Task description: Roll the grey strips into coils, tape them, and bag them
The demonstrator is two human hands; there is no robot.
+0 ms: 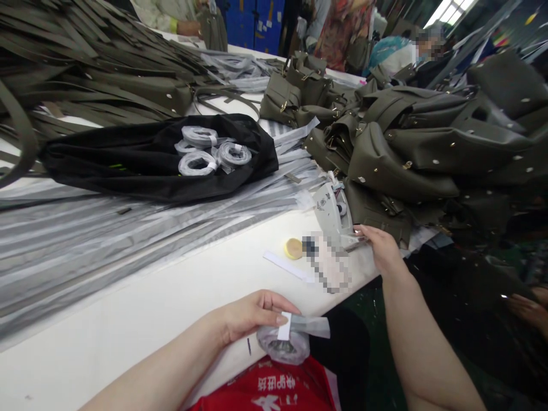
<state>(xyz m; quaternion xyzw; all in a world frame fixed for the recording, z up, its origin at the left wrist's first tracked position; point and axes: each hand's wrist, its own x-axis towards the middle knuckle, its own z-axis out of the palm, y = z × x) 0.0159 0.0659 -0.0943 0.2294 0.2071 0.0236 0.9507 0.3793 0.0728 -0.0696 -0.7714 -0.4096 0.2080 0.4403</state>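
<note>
My left hand is closed on a coiled strap wrapped in clear film, held at the near table edge, with a white sticker under my thumb. My right hand reaches to the table's right edge and touches a white tape dispenser; its fingers are partly hidden. A small yellow round piece and a white paper strip lie between the hands.
A black bag holds several wrapped coils. Long film-wrapped straps cover the white table. Olive handbags pile at right, olive straps at back left. Other people stand at the far side.
</note>
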